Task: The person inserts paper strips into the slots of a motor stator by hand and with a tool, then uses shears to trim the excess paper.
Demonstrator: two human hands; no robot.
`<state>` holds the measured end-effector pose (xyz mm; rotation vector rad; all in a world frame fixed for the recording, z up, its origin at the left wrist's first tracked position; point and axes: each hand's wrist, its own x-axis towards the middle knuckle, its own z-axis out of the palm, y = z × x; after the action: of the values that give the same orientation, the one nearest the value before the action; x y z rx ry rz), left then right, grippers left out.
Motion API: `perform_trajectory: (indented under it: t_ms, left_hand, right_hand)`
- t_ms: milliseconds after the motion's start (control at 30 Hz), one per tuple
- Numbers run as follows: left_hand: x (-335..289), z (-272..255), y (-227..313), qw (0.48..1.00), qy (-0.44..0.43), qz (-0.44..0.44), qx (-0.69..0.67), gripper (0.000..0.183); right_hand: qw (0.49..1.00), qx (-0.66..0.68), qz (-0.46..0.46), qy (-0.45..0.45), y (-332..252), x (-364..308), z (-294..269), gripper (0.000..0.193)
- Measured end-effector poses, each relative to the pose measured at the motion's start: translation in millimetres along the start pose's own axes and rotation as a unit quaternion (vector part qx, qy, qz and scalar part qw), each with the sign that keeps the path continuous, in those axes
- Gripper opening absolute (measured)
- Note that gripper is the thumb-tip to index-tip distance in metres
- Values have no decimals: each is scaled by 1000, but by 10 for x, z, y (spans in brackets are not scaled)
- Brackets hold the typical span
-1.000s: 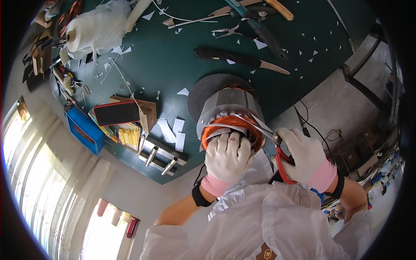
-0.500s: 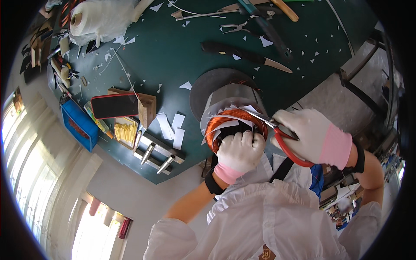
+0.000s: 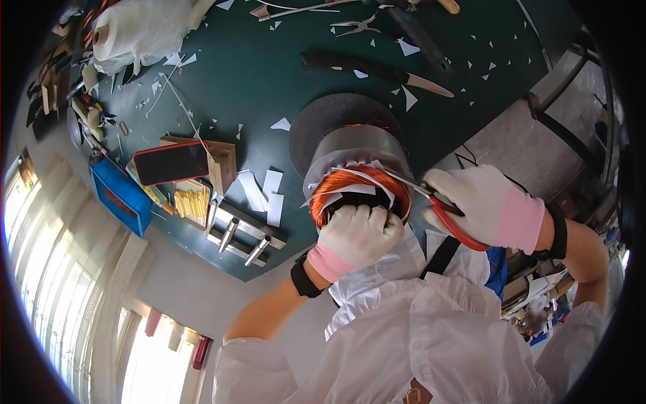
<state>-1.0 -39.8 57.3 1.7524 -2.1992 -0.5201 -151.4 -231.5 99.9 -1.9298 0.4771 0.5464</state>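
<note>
A grey metal stator [image 3: 363, 145] with a ring of orange copper winding [image 3: 328, 192] faces me. White insulating paper strips [image 3: 356, 190] stick out around and across the winding. My left hand [image 3: 360, 232], in a white glove with a pink cuff, is closed in a fist at the winding's near edge. Its fingertips are hidden, so what they grip cannot be made out. My right hand [image 3: 471, 202], gloved alike, holds red-handled scissors [image 3: 452, 221]. Their blades reach the paper at the winding's upper right edge.
Beyond the stator, a black-handled knife [image 3: 356, 71], pliers [image 3: 356, 25] and paper scraps [image 3: 410, 98] lie on the green table [image 3: 235, 74]. To the left are a phone [image 3: 171, 163], paper strips [image 3: 252, 190], a metal frame [image 3: 245, 232], a blue bin [image 3: 121, 195] and a plastic-wrapped roll [image 3: 138, 34].
A larger white paper scrap now lies beside the knife blade. My left hand has shifted slightly left and down along the winding. The scissor blades remain at the winding's upper right edge.
</note>
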Motion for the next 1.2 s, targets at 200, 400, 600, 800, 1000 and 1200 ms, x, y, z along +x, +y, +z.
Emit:
perform_trajectory:
  t_ms: [200,400,600,800,1000,1200]
  left_hand:
    - [-22,-3,-50,999,-20,37,-8,10]
    - [-43,-5,-85,999,-12,37,-10,9]
    - [-33,-22,-88,999,-7,38,-4,12]
    - [-30,9,-91,999,14,44,-8,13]
    - [-38,-53,-194,996,1,82,-22,13]
    - [-153,-100,114,989,71,-67,-107,25]
  right_hand:
    - [986,-130,-18,-105,74,225,-174,25]
    - [997,59,14,-52,136,85,61,30]
    - [998,-38,-1,-59,137,117,1,27]
    - [998,43,-43,-29,159,262,-89,30]
    - [995,-83,-21,-49,173,252,-64,29]
    - [994,-1,6,105,-237,-150,110,51]
